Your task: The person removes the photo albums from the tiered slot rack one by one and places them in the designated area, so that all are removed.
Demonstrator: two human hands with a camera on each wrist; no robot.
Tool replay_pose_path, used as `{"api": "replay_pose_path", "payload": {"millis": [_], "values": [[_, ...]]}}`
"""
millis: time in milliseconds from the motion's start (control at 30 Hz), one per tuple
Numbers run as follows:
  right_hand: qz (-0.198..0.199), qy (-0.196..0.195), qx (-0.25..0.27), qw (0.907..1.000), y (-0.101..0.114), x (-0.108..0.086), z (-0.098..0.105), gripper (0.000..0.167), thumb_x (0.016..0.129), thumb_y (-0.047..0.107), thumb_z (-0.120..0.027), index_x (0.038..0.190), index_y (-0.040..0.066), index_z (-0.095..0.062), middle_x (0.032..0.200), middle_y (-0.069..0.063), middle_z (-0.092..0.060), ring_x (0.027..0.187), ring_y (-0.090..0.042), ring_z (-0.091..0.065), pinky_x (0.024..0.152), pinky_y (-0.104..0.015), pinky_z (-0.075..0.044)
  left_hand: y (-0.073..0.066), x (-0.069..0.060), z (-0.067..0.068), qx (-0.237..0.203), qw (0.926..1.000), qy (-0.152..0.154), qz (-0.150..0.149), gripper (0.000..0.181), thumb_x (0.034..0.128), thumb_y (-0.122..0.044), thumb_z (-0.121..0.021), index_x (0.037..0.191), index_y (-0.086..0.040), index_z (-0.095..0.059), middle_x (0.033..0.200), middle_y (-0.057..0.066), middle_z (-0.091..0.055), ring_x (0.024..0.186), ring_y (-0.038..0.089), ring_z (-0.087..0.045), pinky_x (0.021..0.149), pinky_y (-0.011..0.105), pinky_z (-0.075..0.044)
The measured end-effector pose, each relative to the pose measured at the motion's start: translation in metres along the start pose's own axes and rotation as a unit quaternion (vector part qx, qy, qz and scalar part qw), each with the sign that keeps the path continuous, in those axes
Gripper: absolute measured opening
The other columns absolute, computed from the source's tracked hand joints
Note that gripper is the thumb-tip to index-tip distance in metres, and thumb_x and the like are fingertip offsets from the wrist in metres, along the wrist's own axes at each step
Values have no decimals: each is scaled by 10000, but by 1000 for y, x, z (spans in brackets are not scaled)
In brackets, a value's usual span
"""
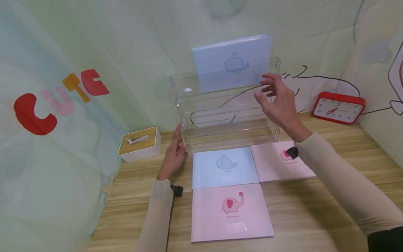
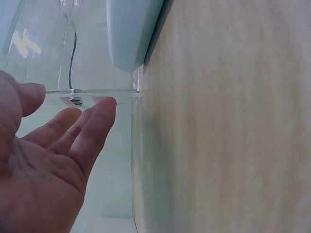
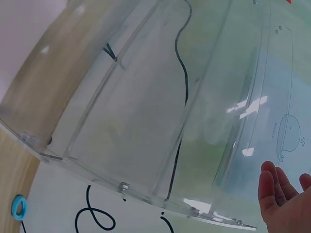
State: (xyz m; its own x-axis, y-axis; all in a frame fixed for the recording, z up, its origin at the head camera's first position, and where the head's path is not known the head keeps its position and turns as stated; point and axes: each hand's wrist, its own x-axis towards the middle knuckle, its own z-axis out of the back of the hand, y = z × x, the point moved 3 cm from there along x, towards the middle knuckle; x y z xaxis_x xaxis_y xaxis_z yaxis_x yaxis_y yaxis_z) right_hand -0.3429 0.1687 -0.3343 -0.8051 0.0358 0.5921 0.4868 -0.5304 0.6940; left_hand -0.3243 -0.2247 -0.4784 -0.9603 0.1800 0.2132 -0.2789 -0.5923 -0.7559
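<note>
Beside the clear rack [image 1: 228, 133], the left hand [image 1: 173, 155] extends its fingers, contact unclear; the right hand [image 1: 278, 99], thumb and fingers apart, hovers near the blue whale book [image 1: 212, 64] in its top tier [image 1: 187, 90].

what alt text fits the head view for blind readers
Right hand hovers near a blue whale book in a clear rack's top tier; left hand at its left end. Another whale book and two pink elephant books lie on the table.
</note>
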Motion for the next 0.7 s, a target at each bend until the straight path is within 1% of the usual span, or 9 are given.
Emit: {"api": "replay_pose_path", "payload": {"millis": [67,200,300,367,467,533,700], "values": [[69,-13,7,10000,3,4,1,545,1028,306,-657,1505,83,-517,1425,-169,-694,1202,-317,-704,968,-310,-526,0,0,0,-10,10000,-10,4,862,1123,-101,-486,1694,-544,-16,1626,313,-481,1202,433,-737,913,507,-627],[82,12,-1,10000,7,10,2,561,1025,313,-663,1513,87,-504,1444,-171,-681,1233,-326,-696,1011,-419,-547,1,1,0,-9,10000,12,-1,870,1122,-91,-482,1694,-545,-9,1654,303,-448,1242,438,-721,920,505,-631],[31,24,-12,10000,9,14,2,563,1028,317,-664,1515,86,-503,1444,-165,-684,1237,-321,-696,1026,-425,-545,2,1,0,-36,10000,24,-6,864,1124,-91,-481,1696,-539,-15,1668,297,-431,1261,441,-712,919,500,-631],[21,16,-27,10000,10,16,3,556,1030,314,-662,1513,87,-507,1432,-165,-693,1226,-316,-699,1020,-387,-537,2,1,0,-55,10000,30,-20,854,1126,-93,-479,1700,-529,-21,1660,303,-438,1230,435,-724,913,495,-630],[96,-35,-64,9999,12,22,3,544,1030,297,-662,1506,79,-515,1413,-177,-703,1206,-313,-708,1004,-358,-537,1,0,0,-40,10000,28,-72,840,1128,-95,-479,1710,-501,-29,1623,319,-481,1119,415,-754,894,491,-627],[135,-55,-73,9999,13,26,4,544,1029,299,-662,1506,82,-517,1409,-178,-703,1206,-310,-703,1011,-379,-543,1,0,0,-18,9999,19,-119,833,1128,-94,-477,1716,-483,-33,1605,325,-500,1060,401,-760,885,486,-625],[219,-121,-93,9996,15,36,6,540,1025,294,-667,1488,54,-526,1396,-210,-694,1208,-340,-686,1037,-490,-536,0,1,0,-11,9999,-8,-142,851,1121,-80,-482,1712,-494,-32,1587,323,-519,1000,365,-754,863,449,-616]]}}
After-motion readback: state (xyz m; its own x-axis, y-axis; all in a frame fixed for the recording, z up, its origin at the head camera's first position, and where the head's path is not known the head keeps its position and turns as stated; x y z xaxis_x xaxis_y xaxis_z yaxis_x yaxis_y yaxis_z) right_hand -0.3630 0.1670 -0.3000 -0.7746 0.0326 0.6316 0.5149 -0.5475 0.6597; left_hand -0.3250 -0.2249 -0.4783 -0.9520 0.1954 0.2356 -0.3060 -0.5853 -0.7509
